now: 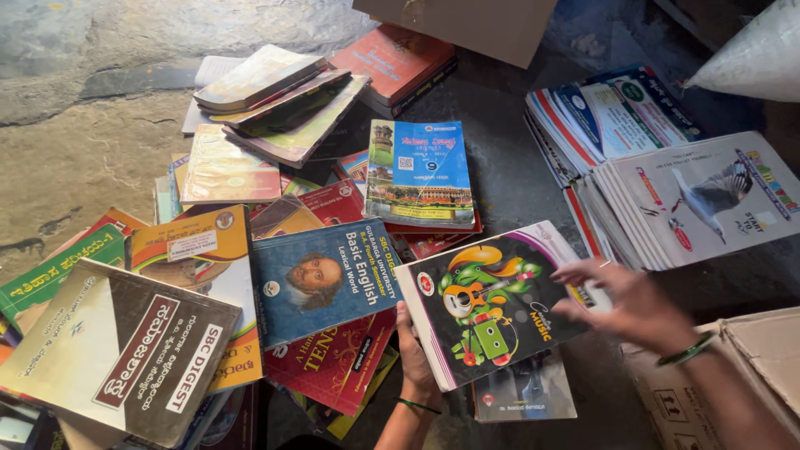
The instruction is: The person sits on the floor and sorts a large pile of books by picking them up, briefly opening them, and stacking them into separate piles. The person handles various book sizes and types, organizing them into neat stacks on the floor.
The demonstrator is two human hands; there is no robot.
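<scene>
Left hand (414, 354) grips the music book (492, 300) at its lower-left edge; right hand (621, 304), fingers spread and blurred, rests on its right corner. Best support both edges. Beyond the grip, stacked notebooks (667, 179) wait.

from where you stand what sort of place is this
Likely a storeroom or sorting spot for used books: loose textbooks strewn over a rough stone floor, stacked booklets, and a cardboard box.
</scene>
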